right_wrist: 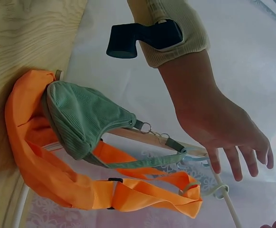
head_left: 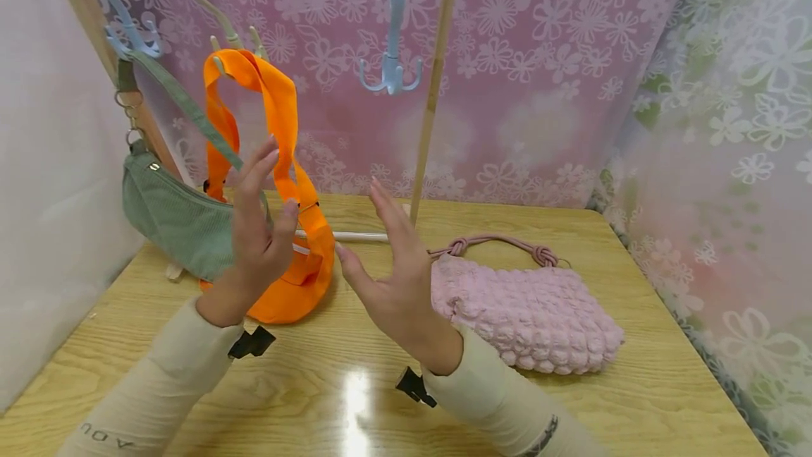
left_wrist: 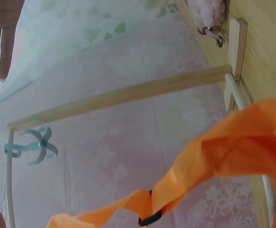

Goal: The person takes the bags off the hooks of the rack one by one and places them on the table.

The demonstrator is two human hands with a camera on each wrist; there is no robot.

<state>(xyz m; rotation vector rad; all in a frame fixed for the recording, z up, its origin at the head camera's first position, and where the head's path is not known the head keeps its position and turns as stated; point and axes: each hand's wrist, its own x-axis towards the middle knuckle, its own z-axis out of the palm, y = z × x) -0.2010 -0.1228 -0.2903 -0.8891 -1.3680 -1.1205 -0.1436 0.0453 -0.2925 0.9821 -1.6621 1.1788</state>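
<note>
Your left hand [head_left: 259, 231] and right hand [head_left: 406, 288] are both spread wide near the orange sling bag [head_left: 298, 302] hanging off the green hook [head_left: 220, 17]. Green corduroy bag [head_left: 177, 214] hangs beside it, pink puffy bag [head_left: 526, 309] sits on the bench [head_left: 317, 386].

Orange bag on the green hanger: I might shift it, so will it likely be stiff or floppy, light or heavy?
The orange bag is probably floppy, since it slumps in folds. Its wide strap bends loosely over the hanger, so it may twist easily. It could be light for its size, as it looks thin and slack.
</note>
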